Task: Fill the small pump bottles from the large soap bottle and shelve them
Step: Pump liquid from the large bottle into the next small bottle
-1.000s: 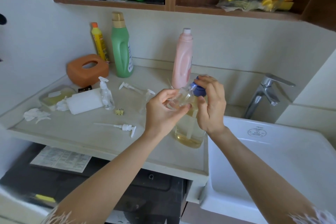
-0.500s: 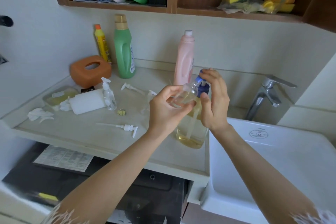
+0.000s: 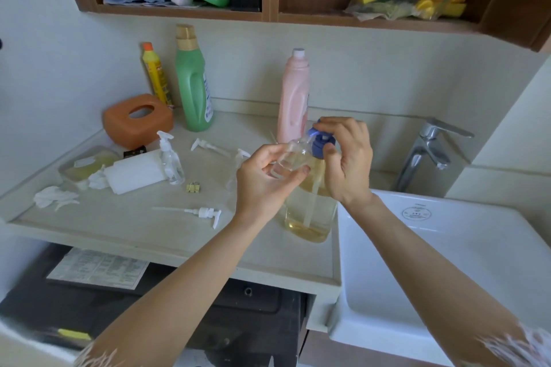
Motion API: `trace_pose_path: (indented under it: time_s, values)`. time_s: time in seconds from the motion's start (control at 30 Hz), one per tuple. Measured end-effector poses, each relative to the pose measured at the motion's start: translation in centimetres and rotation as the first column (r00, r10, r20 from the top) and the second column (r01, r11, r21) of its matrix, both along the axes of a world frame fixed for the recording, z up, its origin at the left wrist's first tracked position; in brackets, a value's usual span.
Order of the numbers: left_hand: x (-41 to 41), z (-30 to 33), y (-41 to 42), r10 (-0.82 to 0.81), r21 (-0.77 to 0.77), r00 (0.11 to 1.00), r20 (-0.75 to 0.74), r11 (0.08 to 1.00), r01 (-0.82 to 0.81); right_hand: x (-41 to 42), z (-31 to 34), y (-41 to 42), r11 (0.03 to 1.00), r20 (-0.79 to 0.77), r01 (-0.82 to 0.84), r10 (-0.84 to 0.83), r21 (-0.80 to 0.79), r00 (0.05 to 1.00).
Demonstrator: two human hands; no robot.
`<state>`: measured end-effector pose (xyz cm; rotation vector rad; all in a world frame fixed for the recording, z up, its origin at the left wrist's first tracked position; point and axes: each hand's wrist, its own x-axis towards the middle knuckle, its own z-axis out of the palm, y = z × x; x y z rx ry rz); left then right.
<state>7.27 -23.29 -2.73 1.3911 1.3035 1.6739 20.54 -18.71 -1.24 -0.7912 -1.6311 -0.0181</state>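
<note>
Two hands at work above the tabletop (image 3: 125, 229) near its right edge. Left hand (image 3: 268, 182): grip curled round a small clear bottle (image 3: 293, 156), tilted with its mouth at the blue pump (image 3: 320, 143) of the large soap bottle (image 3: 310, 211). Right hand (image 3: 347, 161): fingers curled over that pump head. Large soap bottle: upright, just beside the white sink (image 3: 447, 262), amber liquid low inside. Loose pump head (image 3: 199, 212): lying near left. Capped small pump bottle (image 3: 171, 159): upright, farther left. Pink bottle (image 3: 293, 95), green bottle (image 3: 193, 80): against far wall. Shelf (image 3: 268, 15): above.
</note>
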Motion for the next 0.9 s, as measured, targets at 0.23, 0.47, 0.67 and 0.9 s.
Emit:
trace_pose_path:
  time_s: [0.23,0.47,0.67,0.9]
  values:
    - [0.2,1.2,0.0,-0.037,0.031,0.999,0.02,0.999,0.036,1.1,0.8,0.9,0.998,0.059,-0.061,0.06,0.017,0.996]
    - [0.1,0.5,0.1,-0.055,0.005,0.998,0.023,0.999,0.054,-0.4,-1.1,1.7,0.996,-0.042,-0.031,0.035,0.087,0.999]
    - [-0.2,-0.2,0.3,-0.057,-0.036,0.998,0.03,0.998,0.058,-0.6,-1.1,1.7,1.0,-0.062,0.022,-0.02,0.018,0.998]
    - [-0.3,1.1,0.1,-0.113,-0.018,0.991,0.073,0.993,0.115,0.3,1.1,0.4,0.998,-0.017,-0.038,0.037,-0.05,0.999]
